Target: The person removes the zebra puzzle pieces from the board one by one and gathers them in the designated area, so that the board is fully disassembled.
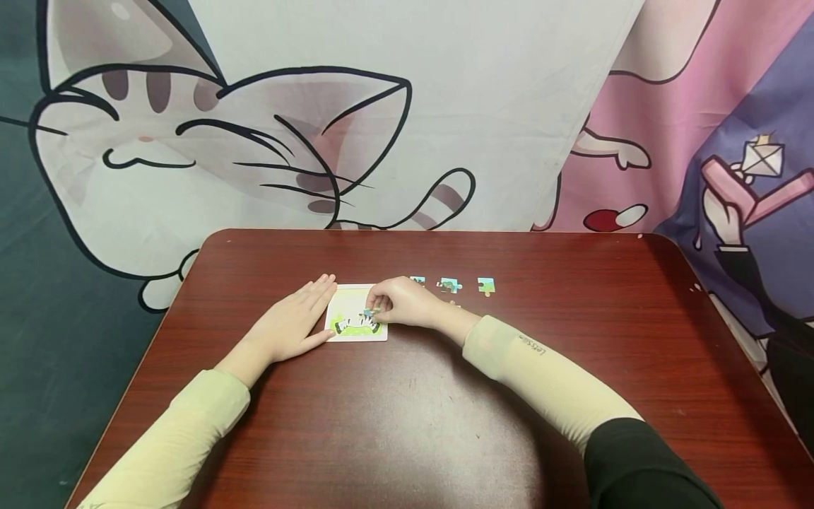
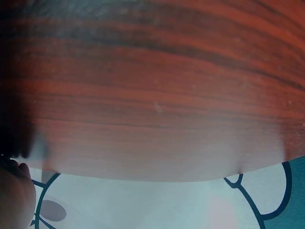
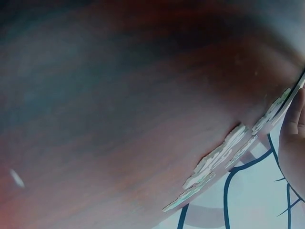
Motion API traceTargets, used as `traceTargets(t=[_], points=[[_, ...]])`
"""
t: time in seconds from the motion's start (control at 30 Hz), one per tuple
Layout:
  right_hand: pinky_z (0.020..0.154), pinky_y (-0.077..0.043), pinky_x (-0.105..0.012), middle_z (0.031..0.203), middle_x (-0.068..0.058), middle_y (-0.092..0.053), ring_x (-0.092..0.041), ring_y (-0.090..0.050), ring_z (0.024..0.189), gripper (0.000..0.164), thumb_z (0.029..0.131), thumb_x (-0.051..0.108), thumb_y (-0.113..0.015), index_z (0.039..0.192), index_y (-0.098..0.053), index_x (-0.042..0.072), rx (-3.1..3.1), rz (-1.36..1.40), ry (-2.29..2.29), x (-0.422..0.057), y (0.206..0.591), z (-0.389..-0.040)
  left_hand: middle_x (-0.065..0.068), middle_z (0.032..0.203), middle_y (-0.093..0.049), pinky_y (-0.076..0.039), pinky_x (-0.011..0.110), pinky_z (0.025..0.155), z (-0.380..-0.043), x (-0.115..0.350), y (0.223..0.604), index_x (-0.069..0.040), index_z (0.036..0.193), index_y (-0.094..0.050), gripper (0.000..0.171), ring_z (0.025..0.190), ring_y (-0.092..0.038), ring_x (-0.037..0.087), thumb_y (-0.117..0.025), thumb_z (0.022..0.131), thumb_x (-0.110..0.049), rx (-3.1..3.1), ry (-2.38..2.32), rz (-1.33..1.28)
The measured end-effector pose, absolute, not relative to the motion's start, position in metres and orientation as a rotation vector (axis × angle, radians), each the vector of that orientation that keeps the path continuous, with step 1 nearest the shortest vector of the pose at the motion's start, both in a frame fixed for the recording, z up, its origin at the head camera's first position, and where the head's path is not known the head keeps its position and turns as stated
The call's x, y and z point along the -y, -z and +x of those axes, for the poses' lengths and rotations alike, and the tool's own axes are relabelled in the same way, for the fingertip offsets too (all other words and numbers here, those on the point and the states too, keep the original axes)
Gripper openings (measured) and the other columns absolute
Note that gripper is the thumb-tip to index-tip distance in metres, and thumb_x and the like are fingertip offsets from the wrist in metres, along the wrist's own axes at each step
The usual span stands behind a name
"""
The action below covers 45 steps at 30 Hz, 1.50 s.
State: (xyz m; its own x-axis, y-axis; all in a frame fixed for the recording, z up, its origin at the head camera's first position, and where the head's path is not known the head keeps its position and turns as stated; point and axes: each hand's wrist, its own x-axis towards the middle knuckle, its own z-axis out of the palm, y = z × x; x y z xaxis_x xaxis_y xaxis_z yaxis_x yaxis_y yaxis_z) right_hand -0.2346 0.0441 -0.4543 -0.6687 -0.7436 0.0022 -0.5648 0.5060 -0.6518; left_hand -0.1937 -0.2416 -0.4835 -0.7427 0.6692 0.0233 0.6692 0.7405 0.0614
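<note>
A small white-bordered puzzle board (image 1: 350, 294) lies on the table, with a green and black-and-white striped picture along its lower part. My left hand (image 1: 286, 324) lies flat at its left side, fingers straight, thumb at the lower left corner. From the right, my right hand (image 1: 405, 302) reaches over the board and pinches a small bluish puzzle piece (image 1: 368, 312) between thumb and fingers. That piece is just above or touching the picture; I cannot tell which. In the wrist views only edges of the left hand (image 2: 16, 200) and right hand (image 3: 293, 150) show.
Right of the board lie several loose puzzle pieces, among them a green and blue piece (image 1: 486, 285) and a blue cluster (image 1: 450, 285). Some are partly hidden behind the right hand. The brown table (image 1: 394, 431) ends at a cat-patterned cloth (image 1: 509, 106).
</note>
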Motion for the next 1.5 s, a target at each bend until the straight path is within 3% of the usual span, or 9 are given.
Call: traceTargets(t=[0.7, 1.5], points=[[0.075, -0.057, -0.014, 0.083, -0.001, -0.079, -0.006, -0.070, 0.079, 0.004, 0.089, 0.010, -0.082, 0.091, -0.080, 0.008, -2.532, -1.116, 0.976, -0.046, 0.455, -0.235, 0.026, 0.173, -0.028, -0.031, 0.052, 0.132, -0.193, 0.242, 0.482, 0.008, 0.163, -0.031, 0.087, 0.162, -0.029, 0.039, -0.061, 0.103, -0.047, -2.932, -0.094, 1.130], [0.077, -0.059, -0.016, 0.091, -0.001, -0.079, -0.009, -0.072, 0.083, 0.010, 0.092, 0.014, -0.084, 0.097, -0.077, 0.010, -2.545, -1.053, 1.028, -0.054, 0.442, -0.231, 0.025, 0.173, -0.028, -0.032, 0.051, 0.132, -0.192, 0.241, 0.480, 0.008, 0.163, -0.030, 0.087, 0.162, -0.030, 0.038, -0.060, 0.103, -0.048, -2.927, -0.096, 1.132]])
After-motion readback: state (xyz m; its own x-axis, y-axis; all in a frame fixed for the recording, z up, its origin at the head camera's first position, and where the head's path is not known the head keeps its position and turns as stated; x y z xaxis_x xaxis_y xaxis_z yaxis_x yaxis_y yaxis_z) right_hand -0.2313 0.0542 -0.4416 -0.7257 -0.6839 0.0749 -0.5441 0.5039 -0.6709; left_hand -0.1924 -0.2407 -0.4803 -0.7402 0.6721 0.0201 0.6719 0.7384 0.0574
